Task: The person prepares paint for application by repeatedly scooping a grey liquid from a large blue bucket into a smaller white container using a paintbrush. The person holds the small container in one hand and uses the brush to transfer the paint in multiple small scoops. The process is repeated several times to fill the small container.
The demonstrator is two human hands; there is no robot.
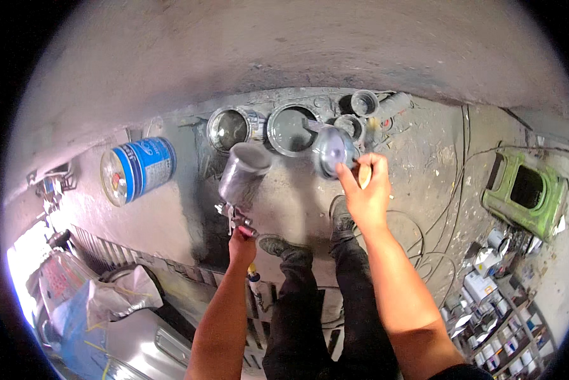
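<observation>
Left of centre, the grey cylindrical metal cup (245, 176) leans atop the silver spray gun (238, 220), and the left hand (240, 246) is wrapped round its grip. Too much wrist roll could slop out any contents; how full it is, I can't tell. Over at centre, the right hand (368, 193) clutches a blurred, round grey lid-like piece (332, 151) plus a pale wooden handle (364, 175): sharing one grasp, either might slip, splashing the open grey paint tin (284, 152) at upper centre.

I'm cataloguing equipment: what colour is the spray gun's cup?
The cup is silvery grey; it shows in the head view, the only one.
</observation>
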